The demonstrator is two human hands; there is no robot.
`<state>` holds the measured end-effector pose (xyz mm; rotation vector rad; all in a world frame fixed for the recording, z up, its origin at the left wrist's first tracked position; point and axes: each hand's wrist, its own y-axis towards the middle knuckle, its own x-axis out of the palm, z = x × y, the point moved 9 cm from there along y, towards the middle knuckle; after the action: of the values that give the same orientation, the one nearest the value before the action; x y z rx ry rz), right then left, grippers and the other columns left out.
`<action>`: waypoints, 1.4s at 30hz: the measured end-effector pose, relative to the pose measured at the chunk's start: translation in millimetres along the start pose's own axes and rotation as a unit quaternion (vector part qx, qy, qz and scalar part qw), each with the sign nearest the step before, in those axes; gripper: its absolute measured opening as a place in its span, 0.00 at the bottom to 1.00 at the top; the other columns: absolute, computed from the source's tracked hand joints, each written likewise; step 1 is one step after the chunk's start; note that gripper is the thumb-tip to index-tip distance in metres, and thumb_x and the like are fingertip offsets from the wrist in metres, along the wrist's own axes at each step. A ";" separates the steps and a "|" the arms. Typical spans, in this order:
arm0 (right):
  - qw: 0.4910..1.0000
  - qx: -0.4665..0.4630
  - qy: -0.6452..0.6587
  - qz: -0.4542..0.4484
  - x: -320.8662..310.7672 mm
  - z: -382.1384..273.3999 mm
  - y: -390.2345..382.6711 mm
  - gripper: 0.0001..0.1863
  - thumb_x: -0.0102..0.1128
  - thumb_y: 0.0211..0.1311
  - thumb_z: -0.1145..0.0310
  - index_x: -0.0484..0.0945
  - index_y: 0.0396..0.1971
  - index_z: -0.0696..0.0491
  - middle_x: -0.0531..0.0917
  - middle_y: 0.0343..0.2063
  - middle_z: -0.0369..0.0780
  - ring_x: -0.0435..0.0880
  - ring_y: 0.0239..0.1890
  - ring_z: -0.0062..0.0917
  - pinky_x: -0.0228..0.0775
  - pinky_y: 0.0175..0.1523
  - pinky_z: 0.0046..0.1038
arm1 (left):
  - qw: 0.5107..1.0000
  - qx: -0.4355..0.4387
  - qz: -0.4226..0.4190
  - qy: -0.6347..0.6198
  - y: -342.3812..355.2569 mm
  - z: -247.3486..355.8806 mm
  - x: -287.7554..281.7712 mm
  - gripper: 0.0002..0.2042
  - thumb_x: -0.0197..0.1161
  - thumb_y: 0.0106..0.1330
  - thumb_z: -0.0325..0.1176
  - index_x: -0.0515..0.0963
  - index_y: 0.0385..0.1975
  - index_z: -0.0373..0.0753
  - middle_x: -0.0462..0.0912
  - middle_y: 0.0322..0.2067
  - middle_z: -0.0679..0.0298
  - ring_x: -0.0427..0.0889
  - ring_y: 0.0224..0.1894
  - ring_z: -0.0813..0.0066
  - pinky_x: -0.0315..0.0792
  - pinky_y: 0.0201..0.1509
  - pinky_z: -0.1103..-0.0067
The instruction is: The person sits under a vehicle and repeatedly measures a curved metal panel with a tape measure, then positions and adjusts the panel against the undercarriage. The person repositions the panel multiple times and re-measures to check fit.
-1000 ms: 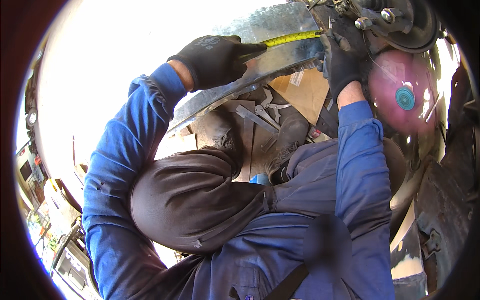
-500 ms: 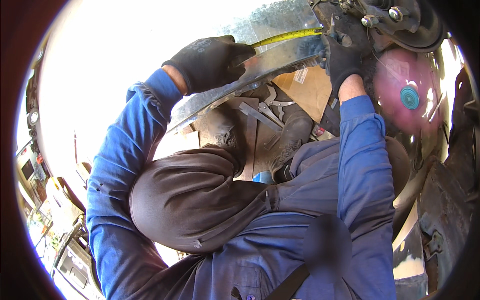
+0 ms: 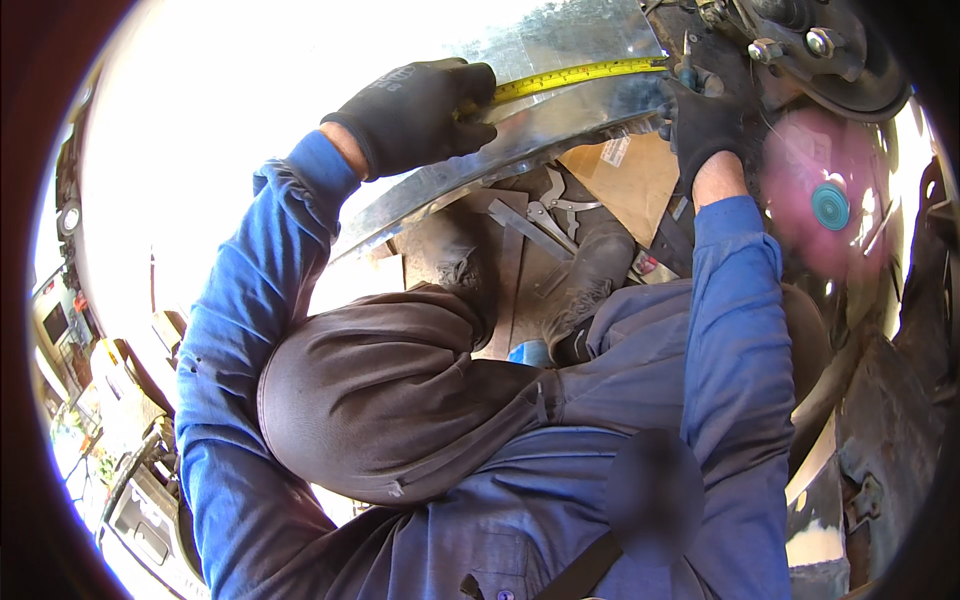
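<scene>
My left hand, in a black work glove, is closed around a tape measure, whose case is mostly hidden by the fingers. Its yellow blade runs rightward along a curved shiny sheet-metal panel. The blade's end lies near the panel's right edge, close to my right hand. That hand, also gloved in black, is closed on a slim pointed tool with its tip upward; I cannot make out whether it is a pencil or a scriber. Its fingertips are beside the panel's edge.
Locking pliers and flat metal strips lie on the floor by my boots, near a cardboard piece. A hub with large nuts stands at upper right, above a pink round object with a teal cap.
My left hand has drawn away to the left from my right hand, and more of the yellow blade shows between them. The surroundings have shifted slightly rightward in the view.
</scene>
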<state>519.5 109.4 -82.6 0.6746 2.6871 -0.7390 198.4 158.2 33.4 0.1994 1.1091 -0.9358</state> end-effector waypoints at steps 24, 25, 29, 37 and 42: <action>0.998 0.028 0.051 0.004 1.4 -15.6 -12.2 0.17 0.76 0.72 0.72 0.77 0.53 0.48 0.84 0.23 0.35 0.80 0.17 0.19 0.70 0.19 0.25 | 0.999 0.033 0.033 0.015 -27.8 3.0 5.8 0.20 0.71 0.75 0.43 0.88 0.64 0.46 0.85 0.46 0.51 0.88 0.49 0.49 0.83 0.58 0.60; 0.998 0.028 0.053 0.003 1.6 -15.8 -12.4 0.17 0.76 0.72 0.72 0.77 0.53 0.48 0.84 0.24 0.35 0.80 0.17 0.19 0.71 0.19 0.25 | 0.999 0.030 0.032 0.014 -27.7 3.1 6.2 0.20 0.71 0.75 0.43 0.88 0.64 0.46 0.85 0.46 0.51 0.88 0.49 0.49 0.83 0.58 0.60; 0.997 0.030 0.070 -0.007 2.1 -14.7 -13.4 0.17 0.76 0.72 0.72 0.77 0.53 0.49 0.85 0.25 0.36 0.80 0.18 0.18 0.72 0.20 0.25 | 0.997 0.043 0.053 0.020 -27.2 5.1 4.6 0.21 0.75 0.74 0.40 0.89 0.64 0.47 0.86 0.45 0.53 0.89 0.44 0.55 0.84 0.53 0.63; 0.997 0.016 0.074 -0.012 1.4 -13.6 -12.4 0.16 0.76 0.69 0.71 0.79 0.51 0.52 0.85 0.29 0.34 0.82 0.23 0.19 0.77 0.24 0.27 | 0.997 0.053 0.060 0.021 -28.1 4.0 2.5 0.21 0.77 0.73 0.39 0.88 0.65 0.47 0.87 0.46 0.54 0.91 0.43 0.57 0.86 0.53 0.65; 0.997 0.023 0.077 -0.007 0.1 -12.3 -12.6 0.16 0.77 0.68 0.73 0.79 0.50 0.52 0.84 0.28 0.34 0.82 0.22 0.18 0.75 0.23 0.26 | 0.992 0.034 0.089 -0.088 -18.6 -2.9 -12.1 0.21 0.78 0.73 0.39 0.88 0.64 0.44 0.90 0.48 0.54 0.92 0.47 0.58 0.86 0.58 0.67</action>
<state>511.5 106.5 -67.2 0.7533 2.8250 -0.7832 181.4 154.9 47.7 0.2623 0.8833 -0.8164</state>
